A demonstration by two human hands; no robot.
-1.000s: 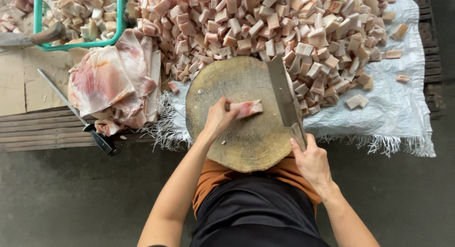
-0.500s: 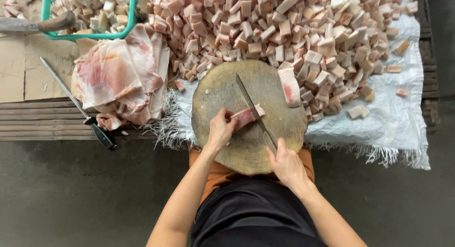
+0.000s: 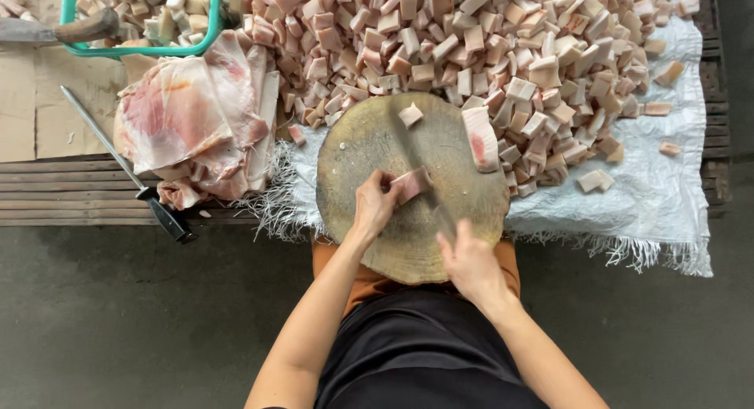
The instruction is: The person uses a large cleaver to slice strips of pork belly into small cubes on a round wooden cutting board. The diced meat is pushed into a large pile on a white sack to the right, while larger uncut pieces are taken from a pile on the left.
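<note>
Left hand (image 3: 375, 203) pins meat strip (image 3: 411, 183) (cleaver (image 3: 416, 159) cutting).

Pale pink and white meat cubes (image 3: 487, 56) fill the upper frame on a white woven sheet (image 3: 660, 197). The round chopping block (image 3: 377, 142) at centre is olive-brown; the basket (image 3: 141, 49) at upper left is green.

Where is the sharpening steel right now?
In the head view, the sharpening steel lies diagonally at the left on cardboard and wooden slats, beside the slab of raw pork skin, well left of the round chopping block.
</note>
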